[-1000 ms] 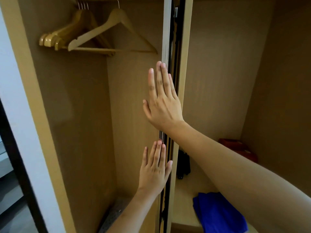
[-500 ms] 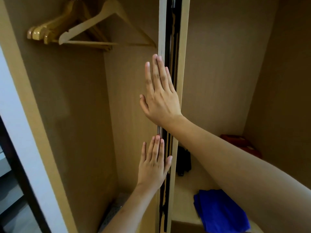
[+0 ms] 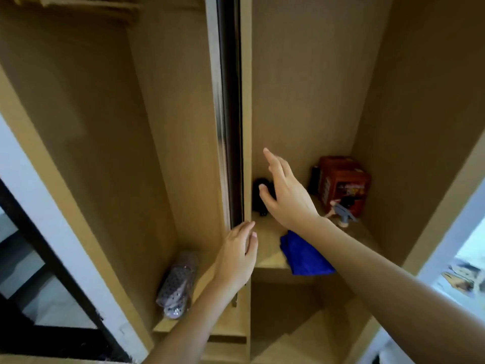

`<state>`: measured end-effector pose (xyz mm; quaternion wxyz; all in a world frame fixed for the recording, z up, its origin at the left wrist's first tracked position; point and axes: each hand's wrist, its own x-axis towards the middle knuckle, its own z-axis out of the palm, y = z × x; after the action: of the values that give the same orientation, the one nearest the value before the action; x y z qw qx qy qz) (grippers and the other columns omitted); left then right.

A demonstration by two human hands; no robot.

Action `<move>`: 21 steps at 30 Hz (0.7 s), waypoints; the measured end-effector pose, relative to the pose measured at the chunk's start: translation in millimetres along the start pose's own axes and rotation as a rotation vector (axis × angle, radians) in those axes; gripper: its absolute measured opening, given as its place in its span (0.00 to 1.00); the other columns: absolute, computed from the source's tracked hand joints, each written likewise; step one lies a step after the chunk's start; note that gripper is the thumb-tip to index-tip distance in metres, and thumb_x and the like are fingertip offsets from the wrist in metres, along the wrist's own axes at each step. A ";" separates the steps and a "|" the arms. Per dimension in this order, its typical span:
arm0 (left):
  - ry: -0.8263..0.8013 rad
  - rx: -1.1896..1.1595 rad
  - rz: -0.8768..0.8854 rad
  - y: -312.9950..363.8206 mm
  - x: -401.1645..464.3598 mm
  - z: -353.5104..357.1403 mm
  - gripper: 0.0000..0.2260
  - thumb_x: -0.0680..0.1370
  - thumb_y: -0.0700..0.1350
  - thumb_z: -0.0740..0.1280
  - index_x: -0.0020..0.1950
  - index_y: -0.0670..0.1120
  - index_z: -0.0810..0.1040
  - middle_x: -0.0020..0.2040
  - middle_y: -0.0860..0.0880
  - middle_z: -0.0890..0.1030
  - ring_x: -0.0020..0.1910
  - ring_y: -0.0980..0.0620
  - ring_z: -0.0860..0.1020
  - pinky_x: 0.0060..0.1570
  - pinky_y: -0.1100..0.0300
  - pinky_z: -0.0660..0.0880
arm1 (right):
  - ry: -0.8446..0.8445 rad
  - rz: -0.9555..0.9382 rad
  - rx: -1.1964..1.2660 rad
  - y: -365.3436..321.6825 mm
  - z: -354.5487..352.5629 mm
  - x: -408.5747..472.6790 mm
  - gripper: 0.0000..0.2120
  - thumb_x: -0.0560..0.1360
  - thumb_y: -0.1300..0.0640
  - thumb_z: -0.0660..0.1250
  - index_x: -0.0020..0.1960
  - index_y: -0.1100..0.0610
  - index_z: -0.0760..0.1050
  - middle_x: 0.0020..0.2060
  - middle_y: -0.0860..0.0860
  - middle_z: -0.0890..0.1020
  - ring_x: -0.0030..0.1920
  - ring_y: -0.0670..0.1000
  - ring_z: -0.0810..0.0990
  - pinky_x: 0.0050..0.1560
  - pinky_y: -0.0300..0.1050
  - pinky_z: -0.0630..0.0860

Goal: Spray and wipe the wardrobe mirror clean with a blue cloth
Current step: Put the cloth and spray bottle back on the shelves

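The wardrobe mirror shows only edge-on, a thin silver and dark strip against the wooden divider; its glass face is hidden. My left hand rests open by the strip's lower end. My right hand hovers open over the right-hand shelf, fingers spread, clear of the strip. The blue cloth lies crumpled at the shelf's front edge, partly under my right forearm. A spray bottle with a grey-blue trigger lies further back on the same shelf.
A red box stands in the shelf's back right corner and a dark object stands behind my right hand. Dotted slippers lie on the left compartment's floor. A wooden shelf carries the cloth.
My view has tipped down, so the hangers left the frame. My right hand came off the mirror edge and dropped toward the right shelf. My left hand slid lower along the edge.
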<state>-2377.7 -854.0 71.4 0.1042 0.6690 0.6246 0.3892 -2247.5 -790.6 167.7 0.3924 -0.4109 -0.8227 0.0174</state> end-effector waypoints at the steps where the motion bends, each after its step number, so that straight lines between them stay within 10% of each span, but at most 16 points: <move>1: -0.034 -0.033 -0.041 -0.1 -9.2 9.9 0.19 0.84 0.50 0.54 0.74 0.50 0.67 0.73 0.53 0.69 0.72 0.57 0.65 0.67 0.68 0.59 | -0.036 0.077 0.007 12.1 -0.9 -19.1 0.31 0.81 0.54 0.60 0.79 0.49 0.49 0.74 0.50 0.63 0.57 0.50 0.79 0.46 0.46 0.81; 8: -0.219 -0.213 -0.261 -1.3 -52.4 74.1 0.17 0.83 0.50 0.57 0.72 0.51 0.69 0.70 0.54 0.72 0.70 0.57 0.68 0.68 0.60 0.66 | -0.185 0.580 0.061 79.0 -3.2 -126.9 0.29 0.80 0.57 0.62 0.78 0.52 0.55 0.72 0.50 0.66 0.56 0.52 0.78 0.51 0.48 0.79; 21: -0.199 -0.436 -0.713 3.1 0.8 197.2 0.17 0.82 0.45 0.60 0.71 0.44 0.68 0.67 0.47 0.74 0.65 0.50 0.73 0.55 0.61 0.69 | -0.236 0.957 0.145 227.7 40.5 -163.2 0.24 0.80 0.57 0.64 0.73 0.57 0.61 0.68 0.57 0.70 0.59 0.55 0.76 0.50 0.45 0.77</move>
<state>-2247.1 -785.4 -59.5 0.4307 0.4080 0.7068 0.3853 -2065.5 -740.6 -43.3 0.2722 -0.7091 -0.5776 0.2991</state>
